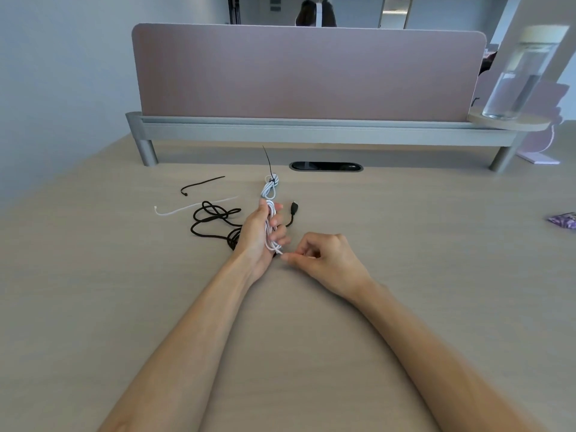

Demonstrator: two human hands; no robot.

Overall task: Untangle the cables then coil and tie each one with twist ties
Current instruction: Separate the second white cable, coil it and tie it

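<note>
A coiled white cable (270, 194) lies in my left hand (260, 233), whose fingers curl round the coil's middle. A black tie (268, 165) cinches the coil's far loop, its tail sticking up. My right hand (324, 255) pinches the near end of the white cable at the bottom of the coil. A black cable (215, 219) lies in loose loops on the desk left of my left hand; its plug (294, 208) shows to the right of my fingers. A spare black tie (202, 184) and a white tie (193, 207) lie further left.
A pink divider panel (308, 73) on a grey rail crosses the back of the desk, with a cable slot (326, 166) in front. A glass water bottle (520, 76) stands on a round shelf at back right. A purple packet (562, 220) lies at the right edge.
</note>
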